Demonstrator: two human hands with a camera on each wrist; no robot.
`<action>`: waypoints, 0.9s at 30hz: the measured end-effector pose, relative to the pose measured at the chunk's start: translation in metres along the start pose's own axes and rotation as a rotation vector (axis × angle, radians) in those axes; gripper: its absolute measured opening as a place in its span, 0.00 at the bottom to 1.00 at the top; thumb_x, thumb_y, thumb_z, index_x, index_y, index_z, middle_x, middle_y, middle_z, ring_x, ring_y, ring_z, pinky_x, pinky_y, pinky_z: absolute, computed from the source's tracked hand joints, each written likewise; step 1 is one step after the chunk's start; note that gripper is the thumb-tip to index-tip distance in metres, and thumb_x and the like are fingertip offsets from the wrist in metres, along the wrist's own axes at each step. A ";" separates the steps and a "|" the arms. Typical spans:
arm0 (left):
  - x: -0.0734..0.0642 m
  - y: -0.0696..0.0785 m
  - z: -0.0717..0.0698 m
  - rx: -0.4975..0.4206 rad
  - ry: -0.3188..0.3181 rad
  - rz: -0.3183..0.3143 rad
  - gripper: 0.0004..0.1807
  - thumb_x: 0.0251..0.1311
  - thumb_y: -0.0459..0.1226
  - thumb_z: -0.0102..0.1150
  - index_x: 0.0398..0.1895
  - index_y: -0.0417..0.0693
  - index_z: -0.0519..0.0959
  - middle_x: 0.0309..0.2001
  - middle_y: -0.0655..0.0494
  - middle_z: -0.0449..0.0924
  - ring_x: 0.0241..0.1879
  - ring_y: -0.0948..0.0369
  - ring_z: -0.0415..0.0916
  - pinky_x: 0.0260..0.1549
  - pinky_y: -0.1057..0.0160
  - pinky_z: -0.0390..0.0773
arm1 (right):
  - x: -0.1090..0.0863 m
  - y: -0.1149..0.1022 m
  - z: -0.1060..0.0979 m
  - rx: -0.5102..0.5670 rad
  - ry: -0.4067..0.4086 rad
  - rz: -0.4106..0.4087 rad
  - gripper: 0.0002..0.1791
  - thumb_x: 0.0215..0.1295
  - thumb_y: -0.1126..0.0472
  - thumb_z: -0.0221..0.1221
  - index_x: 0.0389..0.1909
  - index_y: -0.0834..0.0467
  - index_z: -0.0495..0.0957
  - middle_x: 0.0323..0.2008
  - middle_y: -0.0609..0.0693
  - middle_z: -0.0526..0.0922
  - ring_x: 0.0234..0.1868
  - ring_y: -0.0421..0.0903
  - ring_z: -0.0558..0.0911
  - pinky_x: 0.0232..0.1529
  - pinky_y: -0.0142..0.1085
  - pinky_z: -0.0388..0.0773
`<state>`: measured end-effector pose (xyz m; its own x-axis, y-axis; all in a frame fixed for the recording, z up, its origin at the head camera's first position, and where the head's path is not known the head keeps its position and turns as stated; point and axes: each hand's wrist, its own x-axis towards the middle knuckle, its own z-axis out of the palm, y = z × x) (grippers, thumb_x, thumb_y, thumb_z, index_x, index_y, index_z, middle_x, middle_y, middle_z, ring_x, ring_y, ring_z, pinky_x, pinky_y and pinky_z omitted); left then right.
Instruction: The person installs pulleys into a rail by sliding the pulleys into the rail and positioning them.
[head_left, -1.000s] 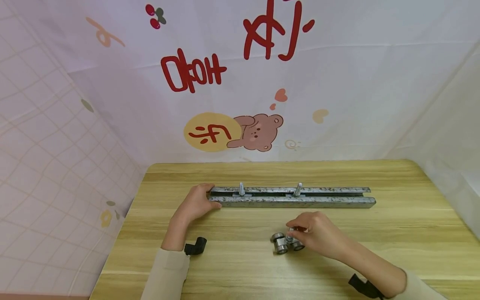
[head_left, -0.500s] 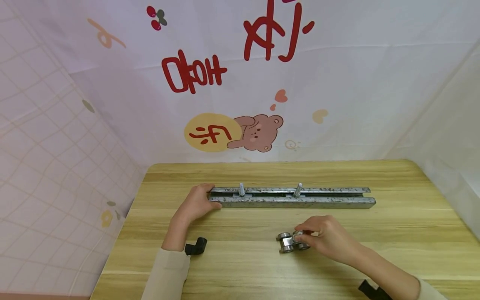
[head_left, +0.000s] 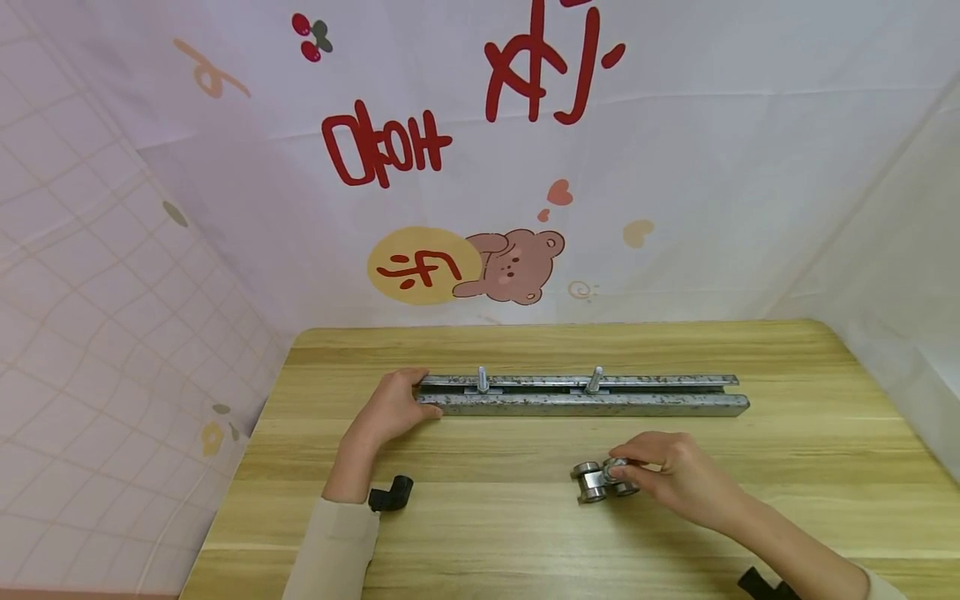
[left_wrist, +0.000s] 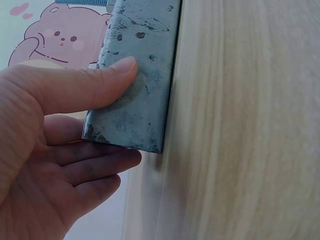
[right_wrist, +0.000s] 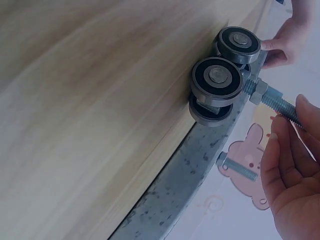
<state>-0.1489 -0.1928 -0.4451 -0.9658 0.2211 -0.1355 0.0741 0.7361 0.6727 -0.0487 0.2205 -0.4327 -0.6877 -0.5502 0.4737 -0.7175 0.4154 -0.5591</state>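
Observation:
A worn galvanized steel channel rail (head_left: 600, 406) lies lengthwise across the table, its slot facing up. Two threaded bolts, a left bolt (head_left: 483, 380) and a right bolt (head_left: 596, 380), stand up out of the slot. My left hand (head_left: 393, 406) grips the rail's left end, its thumb on the near side, as the left wrist view shows. In front of the rail, my right hand (head_left: 678, 477) pinches the threaded stud of a metal roller trolley (head_left: 591, 482). Ball-bearing wheels (right_wrist: 218, 75) and a nut (right_wrist: 258, 92) on the stud show in the right wrist view.
The wood-grain table (head_left: 487, 533) carries the rail near its back. Behind it hangs a white printed cloth (head_left: 712, 183), with more cloth at both sides. A black mount (head_left: 392, 494) is by the left wrist, another black mount (head_left: 765, 585) by the right.
My right hand has moved to the right, taking the roller trolley along in front of the rail. The left hand and the rail stay in place.

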 end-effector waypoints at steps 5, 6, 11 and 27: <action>0.000 0.000 0.000 0.001 0.001 0.005 0.42 0.59 0.36 0.78 0.74 0.31 0.69 0.71 0.34 0.70 0.69 0.41 0.71 0.63 0.43 0.77 | -0.006 0.003 -0.005 -0.019 0.007 0.022 0.18 0.50 0.76 0.76 0.42 0.57 0.90 0.37 0.45 0.89 0.35 0.34 0.84 0.31 0.21 0.78; 0.000 0.000 0.000 0.002 0.001 0.006 0.42 0.59 0.37 0.78 0.74 0.31 0.69 0.71 0.34 0.71 0.69 0.41 0.71 0.63 0.43 0.77 | -0.007 0.003 -0.007 -0.023 0.010 0.029 0.18 0.50 0.76 0.76 0.42 0.56 0.89 0.37 0.44 0.89 0.34 0.34 0.84 0.30 0.21 0.78; 0.001 -0.001 0.001 0.000 0.000 0.004 0.42 0.59 0.37 0.78 0.74 0.31 0.70 0.71 0.34 0.70 0.70 0.41 0.71 0.63 0.43 0.77 | -0.013 0.006 -0.012 -0.050 0.030 0.062 0.20 0.49 0.75 0.77 0.41 0.53 0.89 0.36 0.39 0.88 0.33 0.32 0.83 0.29 0.21 0.78; 0.001 0.000 0.000 -0.003 -0.003 0.001 0.42 0.59 0.36 0.78 0.74 0.31 0.69 0.72 0.34 0.70 0.70 0.40 0.70 0.63 0.42 0.77 | -0.027 0.016 -0.027 -0.068 0.055 0.147 0.20 0.51 0.76 0.76 0.40 0.51 0.89 0.35 0.39 0.88 0.31 0.32 0.82 0.29 0.23 0.79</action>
<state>-0.1494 -0.1927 -0.4458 -0.9649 0.2241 -0.1370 0.0745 0.7337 0.6754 -0.0447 0.2615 -0.4362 -0.7893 -0.4406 0.4276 -0.6135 0.5376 -0.5784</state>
